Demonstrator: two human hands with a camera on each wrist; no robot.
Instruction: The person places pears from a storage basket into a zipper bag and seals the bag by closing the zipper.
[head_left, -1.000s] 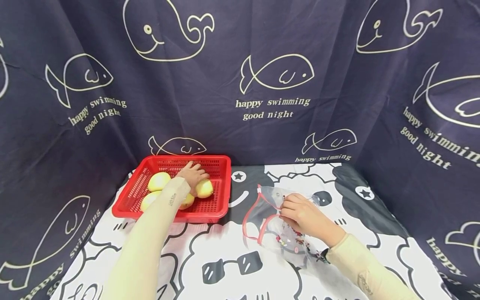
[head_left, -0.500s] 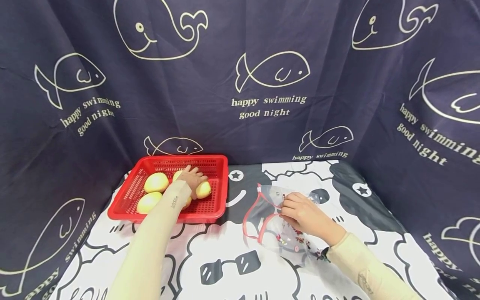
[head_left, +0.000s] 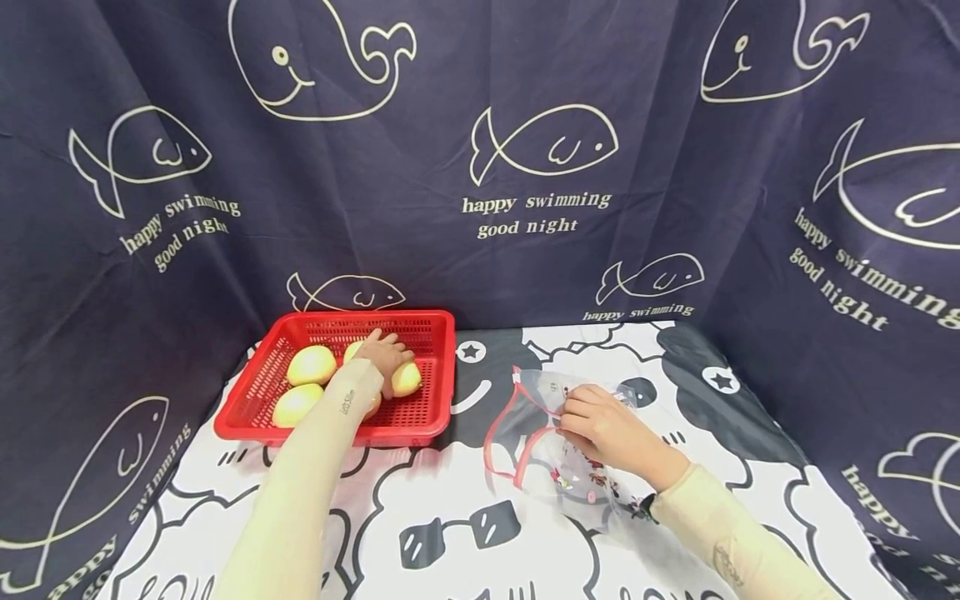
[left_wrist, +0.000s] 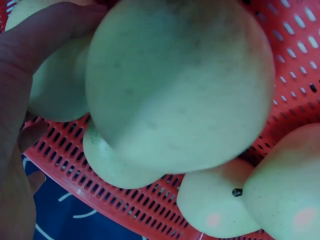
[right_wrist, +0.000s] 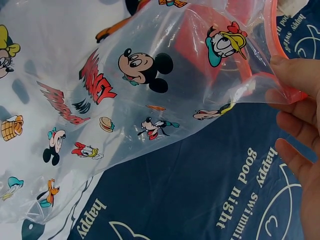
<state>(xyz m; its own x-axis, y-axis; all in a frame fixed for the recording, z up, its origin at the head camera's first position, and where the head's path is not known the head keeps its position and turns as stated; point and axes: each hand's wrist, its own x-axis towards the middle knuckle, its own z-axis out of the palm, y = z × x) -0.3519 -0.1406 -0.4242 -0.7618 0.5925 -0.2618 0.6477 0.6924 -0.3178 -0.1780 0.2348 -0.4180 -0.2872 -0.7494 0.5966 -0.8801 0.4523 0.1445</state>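
My left hand (head_left: pixel 384 358) reaches into the red plastic basket (head_left: pixel 442 417). Its thumb and fingers lie on either side of a pale yellow pear (head_left: pixel 406 379), as if holding it; some fingers are hidden behind the fruit. A large pear (left_wrist: pixel 180 90) fills the middle of the left wrist view, beside the thumb (left_wrist: pixel 55 30). To the right, my right hand (head_left: pixel 611 429) pinches the red edge of a clear plastic zip bag (head_left: pixel 562 471) between thumb and fingers. In the right wrist view, cartoon prints cover the bag (right_wrist: pixel 135 120), and its red-rimmed mouth gapes.
More pears (head_left: pixel 297 406) sit in the basket's left half and middle. The table wears a cloth with black-and-white cartoon print (head_left: pixel 420 492). Dark blue fish-print curtains (head_left: pixel 525 275) close off the back and both sides.
The head view has shifted slightly, so the basket appears a little further left. The left arm has swung a bit, showing more of the left pears. The right hand keeps its hold on the bag.
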